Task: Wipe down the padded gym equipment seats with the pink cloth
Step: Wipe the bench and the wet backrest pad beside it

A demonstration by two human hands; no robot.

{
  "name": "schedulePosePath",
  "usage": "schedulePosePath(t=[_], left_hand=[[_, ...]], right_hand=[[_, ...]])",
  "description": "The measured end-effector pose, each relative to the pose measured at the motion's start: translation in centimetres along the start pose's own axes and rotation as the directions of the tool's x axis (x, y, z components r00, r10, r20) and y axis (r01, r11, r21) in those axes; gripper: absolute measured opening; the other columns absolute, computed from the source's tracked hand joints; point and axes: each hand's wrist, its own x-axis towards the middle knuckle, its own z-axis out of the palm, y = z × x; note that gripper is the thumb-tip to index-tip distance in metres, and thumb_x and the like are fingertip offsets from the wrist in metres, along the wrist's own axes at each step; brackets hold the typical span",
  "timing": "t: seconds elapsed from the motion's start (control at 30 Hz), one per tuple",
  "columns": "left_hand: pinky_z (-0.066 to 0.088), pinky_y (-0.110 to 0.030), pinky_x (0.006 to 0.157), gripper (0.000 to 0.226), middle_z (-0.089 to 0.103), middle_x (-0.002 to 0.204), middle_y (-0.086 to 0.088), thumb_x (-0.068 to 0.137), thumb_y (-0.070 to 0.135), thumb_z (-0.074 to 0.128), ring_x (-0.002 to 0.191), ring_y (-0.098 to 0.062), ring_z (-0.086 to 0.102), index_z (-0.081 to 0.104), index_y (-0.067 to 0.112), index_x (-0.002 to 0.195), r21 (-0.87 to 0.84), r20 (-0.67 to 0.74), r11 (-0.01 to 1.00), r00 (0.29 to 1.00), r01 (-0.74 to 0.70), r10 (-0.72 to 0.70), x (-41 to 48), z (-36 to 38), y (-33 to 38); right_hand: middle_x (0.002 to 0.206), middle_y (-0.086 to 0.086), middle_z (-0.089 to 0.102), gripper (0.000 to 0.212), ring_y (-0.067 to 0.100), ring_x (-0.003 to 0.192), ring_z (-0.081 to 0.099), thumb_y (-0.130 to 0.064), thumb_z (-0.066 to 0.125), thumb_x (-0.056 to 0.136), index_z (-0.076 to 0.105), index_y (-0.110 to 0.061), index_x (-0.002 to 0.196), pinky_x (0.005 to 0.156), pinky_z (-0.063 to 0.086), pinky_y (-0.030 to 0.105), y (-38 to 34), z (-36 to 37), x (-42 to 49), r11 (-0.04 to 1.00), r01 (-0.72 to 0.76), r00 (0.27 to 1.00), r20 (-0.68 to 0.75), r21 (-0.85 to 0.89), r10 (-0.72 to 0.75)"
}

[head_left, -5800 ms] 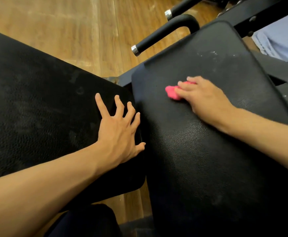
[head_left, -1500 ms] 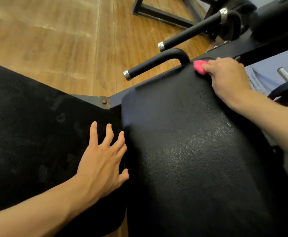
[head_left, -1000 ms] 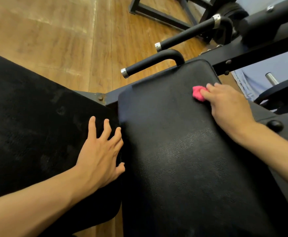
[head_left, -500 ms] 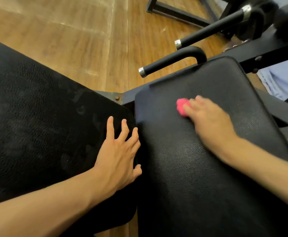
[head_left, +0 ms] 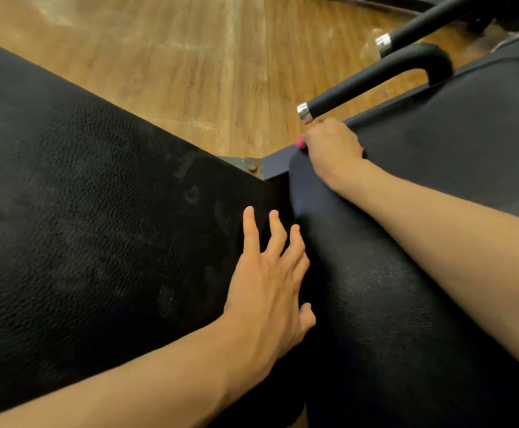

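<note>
Right hand: our right hand (head_left: 332, 145) is curled over the pink cloth (head_left: 299, 143), pressing it onto the far-left corner of the right seat pad (head_left: 406, 288); only a sliver of pink shows past the knuckles.
Left hand: our left hand (head_left: 270, 279) lies flat with fingers spread on the right edge of the left seat pad (head_left: 91, 227), holding nothing.
Slip risk: with the cloth right at the pad's corner, we judge a further push left or far would carry it off the edge onto the metal frame (head_left: 270, 163) or the wood floor (head_left: 190, 72).
Knock risk: the handle bar (head_left: 375, 80), with its chrome end cap, sits just beyond our knuckles, so a far stroke could rap them on it.
Gap: a dark slot runs between the two pads beside our left fingertips; the cloth could snag there.
Missed patches: the left pad shows dull smudges and looks not yet wiped.
Open room: the near and right stretches of the right pad are free, apart from our forearm lying across them.
</note>
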Motion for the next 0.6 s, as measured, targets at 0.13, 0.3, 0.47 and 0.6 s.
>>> schedulePosePath(t=[0.13, 0.3, 0.47, 0.6], left_hand=[[-0.018, -0.085, 0.107, 0.086, -0.009, 0.171, -0.02, 0.103, 0.063, 0.021, 0.153, -0.055, -0.014, 0.004, 0.005, 0.165, -0.012, 0.001, 1.0, 1.0, 0.002, -0.002, 0.2, 0.1, 0.1], [-0.016, -0.084, 0.109, 0.086, -0.01, 0.172, -0.019, 0.104, 0.065, 0.019, 0.153, -0.054, -0.016, 0.002, 0.007, 0.165, -0.001, 0.013, 1.0, 1.0, 0.006, -0.006, 0.0, -0.2, 0.1], [-0.014, -0.083, 0.11, 0.086, -0.01, 0.173, -0.018, 0.103, 0.066, 0.017, 0.154, -0.053, -0.015, 0.003, 0.008, 0.165, 0.02, 0.026, 1.0, 1.0, 0.016, -0.017, 0.0, -0.2, 0.0], [-0.015, -0.084, 0.11, 0.086, -0.009, 0.173, -0.018, 0.104, 0.065, 0.018, 0.154, -0.053, -0.014, 0.002, 0.007, 0.165, -0.001, 0.019, 1.0, 1.0, 0.019, -0.019, -0.1, -0.3, 0.0]], right_hand=[[0.118, 0.014, 0.057, 0.021, 0.036, 0.115, 0.057, -0.018, 0.055, 0.1, 0.069, -0.011, 0.115, 0.08, 0.047, 0.044, -2.1, 1.3, 0.6, 1.0, -0.006, 0.999, 0.052, -0.011, 0.006], [0.103, 0.006, 0.057, 0.011, 0.029, 0.099, 0.056, -0.015, 0.063, 0.091, 0.068, -0.024, 0.086, 0.085, 0.051, 0.044, -0.8, 0.4, -5.3, 0.966, 0.256, 0.96, 0.113, 0.02, -0.257], [0.085, 0.005, 0.067, 0.014, 0.032, 0.088, 0.062, -0.013, 0.059, 0.079, 0.072, -0.014, 0.086, 0.072, 0.05, 0.041, 1.7, -1.6, -14.2, 0.883, 0.46, 0.888, 0.065, -0.095, -0.455], [0.12, 0.008, 0.067, 0.031, 0.033, 0.119, 0.058, -0.014, 0.048, 0.092, 0.072, -0.013, 0.112, 0.099, 0.043, 0.043, 1.9, -1.6, -13.1, 0.915, 0.367, 0.93, 0.051, -0.167, -0.364]])
